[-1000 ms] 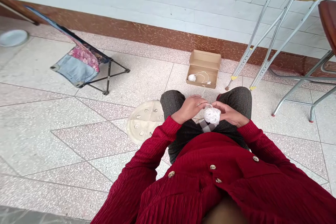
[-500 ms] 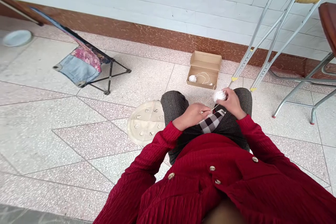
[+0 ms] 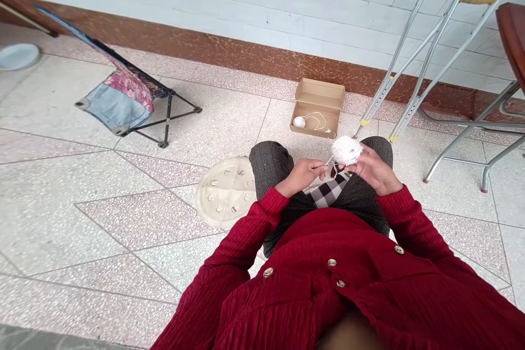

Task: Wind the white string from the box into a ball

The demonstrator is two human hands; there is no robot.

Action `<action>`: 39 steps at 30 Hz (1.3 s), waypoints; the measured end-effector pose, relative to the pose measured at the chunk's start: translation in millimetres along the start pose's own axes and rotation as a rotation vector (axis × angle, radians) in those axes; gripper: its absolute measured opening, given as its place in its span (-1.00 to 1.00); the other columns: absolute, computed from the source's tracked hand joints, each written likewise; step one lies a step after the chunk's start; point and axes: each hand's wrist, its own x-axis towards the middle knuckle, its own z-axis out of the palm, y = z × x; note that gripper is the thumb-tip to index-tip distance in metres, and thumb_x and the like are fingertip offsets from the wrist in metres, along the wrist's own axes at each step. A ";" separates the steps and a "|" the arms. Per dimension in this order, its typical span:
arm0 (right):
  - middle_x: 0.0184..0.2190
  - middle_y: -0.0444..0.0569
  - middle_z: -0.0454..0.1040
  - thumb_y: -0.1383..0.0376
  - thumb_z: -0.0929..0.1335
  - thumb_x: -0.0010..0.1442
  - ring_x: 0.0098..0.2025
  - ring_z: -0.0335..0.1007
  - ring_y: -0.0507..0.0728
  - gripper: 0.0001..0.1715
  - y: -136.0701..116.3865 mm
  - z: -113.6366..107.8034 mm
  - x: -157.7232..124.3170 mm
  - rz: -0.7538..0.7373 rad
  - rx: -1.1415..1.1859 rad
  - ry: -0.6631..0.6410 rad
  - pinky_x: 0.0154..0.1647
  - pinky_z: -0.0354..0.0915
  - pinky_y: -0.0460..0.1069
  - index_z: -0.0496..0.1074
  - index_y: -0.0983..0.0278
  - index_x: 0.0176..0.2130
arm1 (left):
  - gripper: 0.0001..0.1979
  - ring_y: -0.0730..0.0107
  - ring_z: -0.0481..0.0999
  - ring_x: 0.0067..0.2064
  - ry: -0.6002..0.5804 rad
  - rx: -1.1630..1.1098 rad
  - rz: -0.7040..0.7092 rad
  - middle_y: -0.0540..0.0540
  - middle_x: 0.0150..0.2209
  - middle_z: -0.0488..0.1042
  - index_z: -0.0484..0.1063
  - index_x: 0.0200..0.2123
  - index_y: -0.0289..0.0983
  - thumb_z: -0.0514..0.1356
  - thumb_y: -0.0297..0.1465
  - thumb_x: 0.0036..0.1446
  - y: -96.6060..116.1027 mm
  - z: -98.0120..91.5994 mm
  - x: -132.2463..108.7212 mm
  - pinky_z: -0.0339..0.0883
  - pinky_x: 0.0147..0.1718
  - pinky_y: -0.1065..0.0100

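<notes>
An open cardboard box (image 3: 320, 95), lid raised, sits on the floor (image 3: 221, 120) with a small white yarn ball (image 3: 299, 121) and a looped cord (image 3: 324, 119) inside. Between the knees, the right hand (image 3: 378, 173) cradles a larger yarn ball (image 3: 346, 151), round, white and slightly shaggy, while the left hand (image 3: 304, 175), fingertips pinched narrow, grips a thin white strand (image 3: 328, 161) running to it.

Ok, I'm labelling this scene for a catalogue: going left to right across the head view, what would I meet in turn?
Pale round dish, folding chair, round cream disc, left hand, ball of white yarn, right hand, brown-topped metal-legged seat.
</notes>
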 end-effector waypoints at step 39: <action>-0.23 -0.10 0.45 0.33 0.53 -0.20 -0.29 0.39 0.11 -0.34 69.4 -17.3 35.9 -0.125 -0.646 0.236 -0.26 0.44 0.05 0.43 0.18 -0.05 | -0.63 0.38 0.41 -0.33 0.000 0.418 0.222 -0.03 -0.49 0.44 0.46 -0.49 -0.28 0.06 -0.30 0.35 24.5 -22.0 -16.0 0.26 -0.16 0.35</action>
